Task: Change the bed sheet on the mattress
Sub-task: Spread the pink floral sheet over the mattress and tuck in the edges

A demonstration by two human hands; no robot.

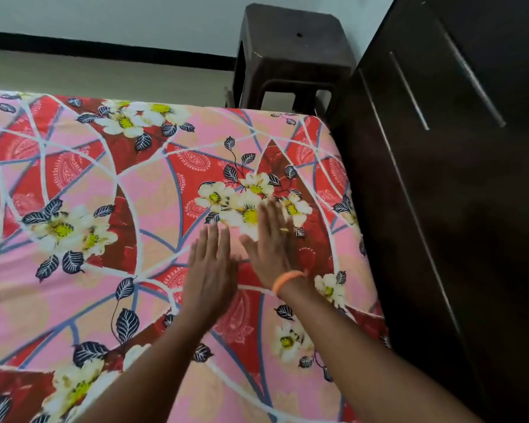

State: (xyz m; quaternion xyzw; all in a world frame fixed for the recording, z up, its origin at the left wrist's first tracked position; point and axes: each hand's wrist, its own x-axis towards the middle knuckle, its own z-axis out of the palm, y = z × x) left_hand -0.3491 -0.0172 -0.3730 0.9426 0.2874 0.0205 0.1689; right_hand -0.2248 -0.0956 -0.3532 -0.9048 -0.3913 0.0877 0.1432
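Left hand point(209, 264) and right hand point(271, 239) lay flat, fingers straight, holding nothing, on the floral bed sheet point(110, 184); best swept outward toward edges, smoothing wrinkles.

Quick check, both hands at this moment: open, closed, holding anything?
Left hand: open, fingers straight, flat on the floral bed sheet.
Right hand: open, fingers straight, flat on the sheet, holding nothing.

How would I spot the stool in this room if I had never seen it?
Start at the mattress covered by the pink and red flowered bed sheet. Look past its far right corner, where a tall dark wardrobe stands. The stool sits on the floor just left of it: low, dark brown, square-topped, with a small hole in its seat.
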